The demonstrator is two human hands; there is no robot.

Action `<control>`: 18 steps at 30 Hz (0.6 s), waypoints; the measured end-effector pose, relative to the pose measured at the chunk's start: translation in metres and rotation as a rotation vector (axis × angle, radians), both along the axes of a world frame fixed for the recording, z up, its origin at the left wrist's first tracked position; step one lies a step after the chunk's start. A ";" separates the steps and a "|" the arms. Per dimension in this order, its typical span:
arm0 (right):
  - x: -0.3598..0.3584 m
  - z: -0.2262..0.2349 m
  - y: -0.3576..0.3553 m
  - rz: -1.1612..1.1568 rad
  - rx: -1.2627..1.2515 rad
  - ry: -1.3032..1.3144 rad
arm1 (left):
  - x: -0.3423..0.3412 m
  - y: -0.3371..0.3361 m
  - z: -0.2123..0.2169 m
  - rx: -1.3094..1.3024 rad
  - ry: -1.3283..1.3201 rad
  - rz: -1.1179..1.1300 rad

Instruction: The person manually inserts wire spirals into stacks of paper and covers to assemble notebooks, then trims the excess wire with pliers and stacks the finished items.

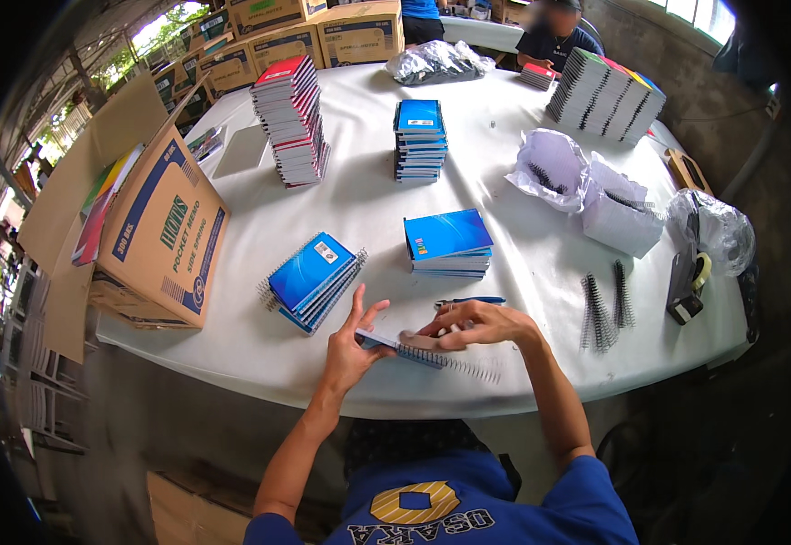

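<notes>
My left hand (350, 341) steadies the left end of a small blue notebook (394, 343) near the table's front edge, fingers spread upward. My right hand (473, 324) pinches the same notebook from the right. A black wire spiral (457, 363) runs along its near edge and sticks out to the right. Behind my right hand lies a blue-handled tool (468, 302). A short pile of spiral-bound blue notebooks (312, 282) lies to the left, and a pile of unbound blue notebooks (450, 243) sits just beyond my hands.
Round white table (259, 350). Open cardboard box (155, 241) on its left edge. Taller notebook stacks (291, 118), (419, 141), (604, 95) further back. White bags of spirals (586, 186), loose black spirals (606, 309) and a tape dispenser (689, 286) at right. A person (554, 36) sits at the far side.
</notes>
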State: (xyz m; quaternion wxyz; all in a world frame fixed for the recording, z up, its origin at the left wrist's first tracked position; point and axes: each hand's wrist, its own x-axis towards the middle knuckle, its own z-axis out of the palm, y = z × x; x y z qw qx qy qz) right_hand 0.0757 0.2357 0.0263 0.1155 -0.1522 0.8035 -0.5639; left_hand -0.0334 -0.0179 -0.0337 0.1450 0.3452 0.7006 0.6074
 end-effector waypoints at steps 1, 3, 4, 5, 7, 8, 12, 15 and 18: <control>-0.002 0.004 -0.004 -0.049 0.109 -0.055 | -0.001 -0.003 -0.002 -0.005 0.003 0.003; -0.001 0.004 -0.007 -0.142 -0.003 -0.056 | -0.001 -0.005 -0.007 0.025 -0.004 0.007; 0.000 0.005 -0.004 -0.139 0.003 -0.059 | 0.000 -0.003 -0.007 0.031 -0.008 0.010; 0.001 0.007 0.000 -0.099 0.070 -0.087 | 0.000 0.000 -0.007 0.051 -0.038 0.002; -0.006 0.017 -0.008 -0.103 0.278 -0.218 | -0.002 -0.003 -0.008 0.056 -0.062 -0.012; -0.005 0.003 -0.006 -0.104 0.274 -0.216 | -0.004 -0.005 -0.015 0.048 -0.055 -0.023; -0.008 0.000 -0.006 -0.094 -0.272 0.018 | -0.004 -0.002 -0.009 0.044 -0.025 -0.042; -0.017 0.013 -0.017 -0.160 0.243 -0.184 | -0.006 -0.004 -0.014 0.049 -0.006 -0.055; -0.016 0.010 -0.021 -0.093 -0.053 0.025 | -0.007 -0.007 -0.014 0.074 -0.107 -0.071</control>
